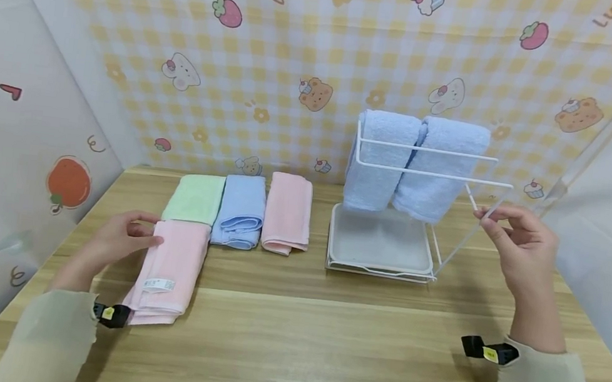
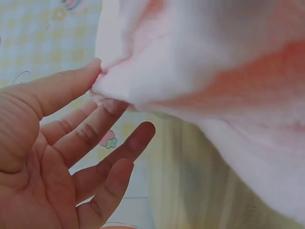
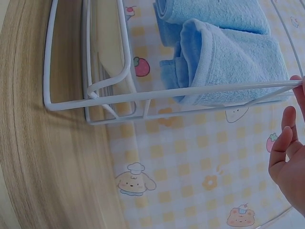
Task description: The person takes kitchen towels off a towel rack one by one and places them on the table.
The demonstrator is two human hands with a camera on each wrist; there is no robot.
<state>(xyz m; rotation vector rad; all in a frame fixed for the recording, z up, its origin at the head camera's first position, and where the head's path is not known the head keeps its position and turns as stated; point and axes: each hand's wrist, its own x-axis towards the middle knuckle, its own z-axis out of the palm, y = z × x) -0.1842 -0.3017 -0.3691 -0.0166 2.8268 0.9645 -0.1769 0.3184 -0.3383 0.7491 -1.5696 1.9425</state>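
Observation:
My left hand [image 1: 118, 237] pinches the upper left corner of a folded pink towel [image 1: 179, 255] at the front left. In the left wrist view the thumb and a finger meet on a corner of the towel [image 2: 162, 81], with the other fingers apart. My right hand [image 1: 528, 251] pinches the right side wire of a white wire rack [image 1: 432, 175]. Two folded blue towels, one at left [image 1: 376, 189] and one at right [image 1: 424, 195], hang side by side from the rack, above its pale tray [image 1: 382, 244].
Behind the pink towel lies a folded green towel [image 1: 194, 197]. A folded blue towel [image 1: 241, 202] and another pink towel [image 1: 288, 211] follow to its right on the wooden table [image 1: 310, 349]. A checked cloth [image 1: 276, 55] hangs behind the table.

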